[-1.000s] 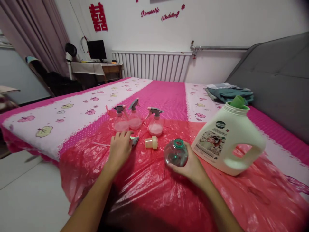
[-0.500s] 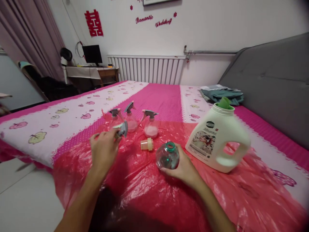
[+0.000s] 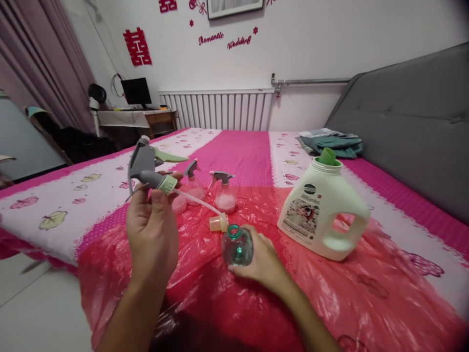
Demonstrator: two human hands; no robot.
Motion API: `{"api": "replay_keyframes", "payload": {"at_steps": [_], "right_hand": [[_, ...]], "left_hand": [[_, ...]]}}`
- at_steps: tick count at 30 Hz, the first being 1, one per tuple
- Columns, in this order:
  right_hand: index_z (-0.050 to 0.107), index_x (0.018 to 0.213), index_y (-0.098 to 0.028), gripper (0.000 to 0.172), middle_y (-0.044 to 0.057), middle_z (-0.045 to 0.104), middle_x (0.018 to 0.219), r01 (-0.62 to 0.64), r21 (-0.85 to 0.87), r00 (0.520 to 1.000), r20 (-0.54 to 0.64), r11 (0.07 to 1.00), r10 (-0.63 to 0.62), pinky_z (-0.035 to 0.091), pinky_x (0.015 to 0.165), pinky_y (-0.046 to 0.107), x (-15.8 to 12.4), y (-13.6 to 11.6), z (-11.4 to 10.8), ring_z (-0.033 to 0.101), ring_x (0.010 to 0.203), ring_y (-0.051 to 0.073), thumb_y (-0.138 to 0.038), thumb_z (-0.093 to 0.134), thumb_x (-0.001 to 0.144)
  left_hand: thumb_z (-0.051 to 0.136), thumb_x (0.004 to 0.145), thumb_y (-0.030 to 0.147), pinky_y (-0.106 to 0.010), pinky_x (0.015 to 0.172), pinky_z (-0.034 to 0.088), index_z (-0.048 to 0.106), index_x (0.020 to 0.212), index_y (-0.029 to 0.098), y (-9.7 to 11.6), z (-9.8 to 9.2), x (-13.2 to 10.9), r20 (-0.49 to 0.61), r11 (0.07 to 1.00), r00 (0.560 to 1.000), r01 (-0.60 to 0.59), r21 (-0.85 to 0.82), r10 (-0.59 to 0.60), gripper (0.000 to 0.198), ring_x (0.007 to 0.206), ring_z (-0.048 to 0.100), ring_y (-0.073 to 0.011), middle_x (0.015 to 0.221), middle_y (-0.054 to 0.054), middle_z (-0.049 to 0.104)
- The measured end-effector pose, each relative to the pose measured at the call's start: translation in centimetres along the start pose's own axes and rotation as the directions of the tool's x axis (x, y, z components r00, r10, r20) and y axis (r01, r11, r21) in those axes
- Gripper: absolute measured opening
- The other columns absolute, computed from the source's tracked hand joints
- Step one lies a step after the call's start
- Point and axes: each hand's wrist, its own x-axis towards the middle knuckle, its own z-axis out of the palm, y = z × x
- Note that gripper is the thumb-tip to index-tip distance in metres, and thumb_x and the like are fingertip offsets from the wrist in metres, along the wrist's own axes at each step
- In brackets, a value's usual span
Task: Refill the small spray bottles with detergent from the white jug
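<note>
From my remote seat I look over a pink bed (image 3: 242, 151) with a wrinkled red plastic sheet (image 3: 205, 293) across its near part. A pale jug (image 3: 324, 210) stands on the sheet to the right. My hands are apart, each clasping something. The left hand (image 3: 154, 220) pinches a grey sprayer head (image 3: 144, 164), raised above the sheet and turned sideways: nozzle (image 3: 144, 140) upward, green trigger (image 3: 170, 156) reaching right. The right hand (image 3: 262, 256) wraps a clear round bottle (image 3: 238, 254), mouth up, axis near vertical; I can't tell whether its base touches the sheet. Spray bottles (image 3: 224, 199) stand farther back, one partly hidden by my left hand. Just behind my bottle, a yellowish cap (image 3: 217, 224) lies on its side. The sprayer's thin tube (image 3: 200, 201) slants down and right, tip near the bottle's green rim (image 3: 234, 231).
</note>
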Motion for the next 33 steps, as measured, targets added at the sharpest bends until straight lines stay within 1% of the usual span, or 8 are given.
{"api": "replay_keyframes", "payload": {"at_steps": [2,8,13,18,24,27,30,33], "right_hand": [[0.054,0.135,-0.023,0.086,0.010,0.072,0.118,-0.041,0.016,0.999,0.021,0.999,0.041,0.051,0.098,0.053,0.1,0.0,-0.1,0.068,0.110,0.036,-0.039,0.093,0.059],[0.053,0.138,-0.023,0.087,0.009,0.072,0.122,-0.088,0.028,0.995,0.056,0.996,0.086,0.048,0.103,0.054,0.1,-0.1,-0.3,0.066,0.116,0.038,-0.040,0.092,0.062],[0.054,0.137,-0.023,0.087,0.009,0.072,0.124,-0.091,0.023,0.995,0.052,0.996,0.090,0.045,0.105,0.056,0.1,-0.3,-0.3,0.066,0.117,0.039,-0.040,0.093,0.061],[0.053,0.137,-0.023,0.088,0.010,0.072,0.124,-0.094,0.029,0.994,0.054,0.995,0.092,0.046,0.105,0.056,0.1,-0.3,-0.2,0.066,0.116,0.039,-0.039,0.093,0.060],[0.052,0.138,-0.023,0.088,0.010,0.072,0.124,-0.091,0.029,0.995,0.048,0.995,0.089,0.045,0.106,0.056,0.1,-0.2,-0.3,0.066,0.116,0.038,-0.038,0.092,0.060],[0.054,0.136,-0.023,0.087,0.009,0.073,0.123,-0.088,0.030,0.995,0.046,0.996,0.087,0.046,0.105,0.055,0.1,-0.3,-0.3,0.067,0.116,0.037,-0.038,0.092,0.060],[0.055,0.134,-0.023,0.083,0.008,0.073,0.122,-0.085,0.032,0.995,0.046,0.996,0.083,0.046,0.104,0.054,0.1,-0.4,-0.4,0.068,0.115,0.037,-0.039,0.091,0.060],[0.056,0.135,-0.023,0.085,0.008,0.074,0.120,-0.090,0.029,0.995,0.043,0.996,0.088,0.046,0.105,0.055,0.2,-0.5,-0.4,0.068,0.114,0.037,-0.039,0.091,0.059]], "left_hand": [[0.073,0.090,0.047,-0.024,0.109,0.055,0.071,0.115,0.023,-0.4,0.1,-0.4,0.014,1.000,1.000,0.008,0.023,-0.009,0.035,0.108,0.073,-0.0100,0.114,-0.003,0.078],[0.077,0.084,0.056,-0.028,0.115,0.051,0.067,0.125,0.026,-2.3,0.6,-2.4,0.003,0.984,0.987,0.160,0.081,-0.161,0.052,0.117,0.072,-0.0129,0.128,-0.004,0.074],[0.074,0.088,0.051,-0.026,0.114,0.051,0.067,0.117,0.027,-1.4,1.0,-2.1,-0.020,1.000,1.000,-0.019,0.012,0.019,0.038,0.111,0.073,-0.0099,0.115,0.001,0.077],[0.074,0.088,0.050,-0.027,0.115,0.050,0.065,0.112,0.027,-0.9,1.2,-2.0,-0.097,1.000,0.995,0.010,0.022,-0.008,0.034,0.113,0.070,-0.0102,0.122,0.000,0.075],[0.061,0.096,0.050,-0.027,0.111,0.054,0.065,0.118,0.024,-0.4,1.4,-2.2,-0.085,0.999,0.996,-0.012,0.053,0.017,0.034,0.114,0.072,-0.0117,0.121,-0.003,0.076],[0.064,0.094,0.053,-0.027,0.113,0.054,0.064,0.114,0.025,-0.4,1.3,-2.2,-0.067,0.998,0.998,-0.014,0.061,0.018,0.034,0.116,0.071,-0.0114,0.119,-0.002,0.076],[0.072,0.088,0.056,-0.025,0.114,0.052,0.063,0.120,0.028,-1.6,1.0,-2.7,-0.050,0.997,0.998,0.046,0.067,-0.043,0.044,0.118,0.071,-0.0117,0.123,-0.001,0.075],[0.071,0.089,0.056,-0.021,0.109,0.054,0.061,0.124,0.028,-3.7,0.6,-3.9,0.053,0.980,0.986,0.153,0.129,-0.161,0.045,0.115,0.072,-0.0100,0.125,-0.002,0.074]]}}
